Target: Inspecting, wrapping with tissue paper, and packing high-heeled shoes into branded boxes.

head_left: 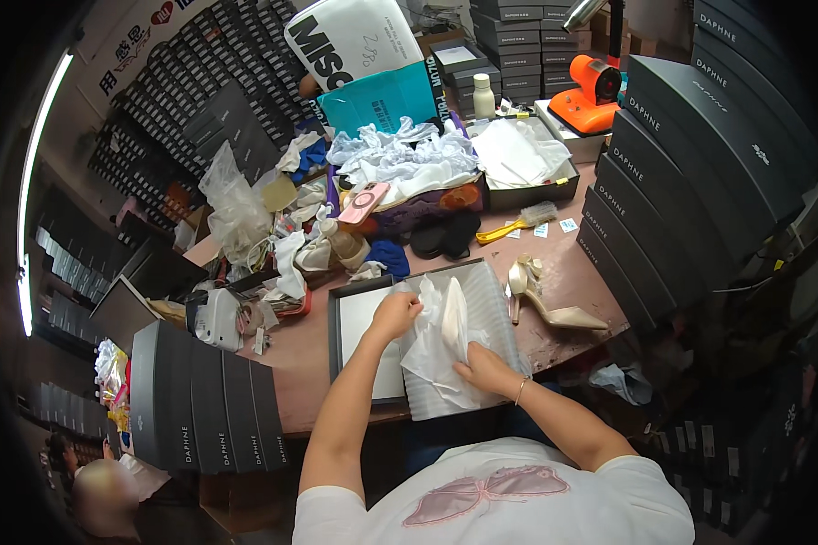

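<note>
White tissue paper lies crumpled over a shoebox, with a pale pointed shoe partly wrapped in it. My left hand pinches the paper's upper left edge. On the lower right, my right hand is closed on the paper beside the shoe; its fingertips are partly hidden. Underneath spreads a translucent ribbed foam sheet, which hangs over the box's right side. The dark shoebox shows a white inner panel on the left. Apart from my hands, a beige high-heeled shoe rests on the table to the right.
Dark shoebox stacks rise at right and lower left. Behind the work are a bin of crumpled white paper, a pink phone, a yellow-handled brush and an orange device. Another person is at lower left.
</note>
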A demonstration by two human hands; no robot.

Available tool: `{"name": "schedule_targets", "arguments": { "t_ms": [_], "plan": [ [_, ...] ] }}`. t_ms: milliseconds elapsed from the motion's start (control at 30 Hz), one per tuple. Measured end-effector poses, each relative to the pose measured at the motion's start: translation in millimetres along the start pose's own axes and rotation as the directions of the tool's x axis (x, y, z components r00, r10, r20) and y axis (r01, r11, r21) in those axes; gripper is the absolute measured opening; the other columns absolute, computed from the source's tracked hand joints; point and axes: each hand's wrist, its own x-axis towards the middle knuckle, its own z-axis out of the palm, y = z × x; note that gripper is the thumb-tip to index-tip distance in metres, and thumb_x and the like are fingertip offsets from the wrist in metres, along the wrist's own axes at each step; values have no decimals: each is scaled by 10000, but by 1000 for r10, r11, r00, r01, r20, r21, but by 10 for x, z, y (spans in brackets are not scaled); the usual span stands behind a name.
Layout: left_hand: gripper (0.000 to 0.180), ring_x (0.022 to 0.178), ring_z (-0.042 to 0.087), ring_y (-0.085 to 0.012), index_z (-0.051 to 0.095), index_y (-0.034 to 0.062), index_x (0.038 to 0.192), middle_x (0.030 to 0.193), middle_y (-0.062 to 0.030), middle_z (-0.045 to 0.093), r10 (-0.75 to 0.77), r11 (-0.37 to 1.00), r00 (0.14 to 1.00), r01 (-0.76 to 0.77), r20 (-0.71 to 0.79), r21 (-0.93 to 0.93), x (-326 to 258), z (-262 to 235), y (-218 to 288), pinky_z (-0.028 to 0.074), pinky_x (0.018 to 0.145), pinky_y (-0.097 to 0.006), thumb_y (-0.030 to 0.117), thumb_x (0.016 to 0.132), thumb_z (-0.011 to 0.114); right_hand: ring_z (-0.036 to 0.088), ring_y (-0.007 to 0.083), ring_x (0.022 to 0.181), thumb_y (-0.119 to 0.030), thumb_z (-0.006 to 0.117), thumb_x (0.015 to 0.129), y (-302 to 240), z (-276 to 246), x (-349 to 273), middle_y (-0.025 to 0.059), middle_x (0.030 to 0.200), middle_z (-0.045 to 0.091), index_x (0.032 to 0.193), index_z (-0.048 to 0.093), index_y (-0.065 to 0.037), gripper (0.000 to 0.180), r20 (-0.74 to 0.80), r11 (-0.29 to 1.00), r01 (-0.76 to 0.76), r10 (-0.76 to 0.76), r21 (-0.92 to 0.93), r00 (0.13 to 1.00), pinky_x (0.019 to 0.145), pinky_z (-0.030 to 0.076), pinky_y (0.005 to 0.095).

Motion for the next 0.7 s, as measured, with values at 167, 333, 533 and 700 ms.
{"name": "schedule_targets", "arguments": {
  "t_ms": [167,333,533,700],
  "plan": [
    [160,645,595,-64,565,98,930,750,2,633,-346,449,850,-221,-397,-865,-48,-1339,653,486,565,-207,252,973,550,601,435,906,-292,585,867,-99,-115,5,278,978,582,1007,543,84,403,-15,1000,17,-18,-19,1000,804,485,471],
    [210,636,578,-144,613,-1,865,708,-51,602,-17,886,927,-160,-375,-436,-260,-1634,1387,450,582,-269,199,929,619,618,378,912,-362,632,851,-270,-89,2,229,962,613,1005,579,25,420,247,927,66,30,-370,969,783,490,468],
    [275,567,518,-269,565,-15,711,662,-143,534,-103,984,931,44,-351,-173,-882,-852,1208,411,544,-358,192,870,651,625,342,868,-358,714,771,67,-1187,67,176,951,646,956,595,-7,414,-308,853,-208,59,-479,949,749,479,451],
    [128,589,531,-221,584,-9,798,727,-114,565,-192,955,908,86,-373,-283,-930,-433,1145,427,556,-323,100,829,645,606,304,910,-207,689,765,964,-1408,-21,132,941,652,968,622,-32,276,-287,848,-290,171,-443,942,790,435,452]
  ]
}}
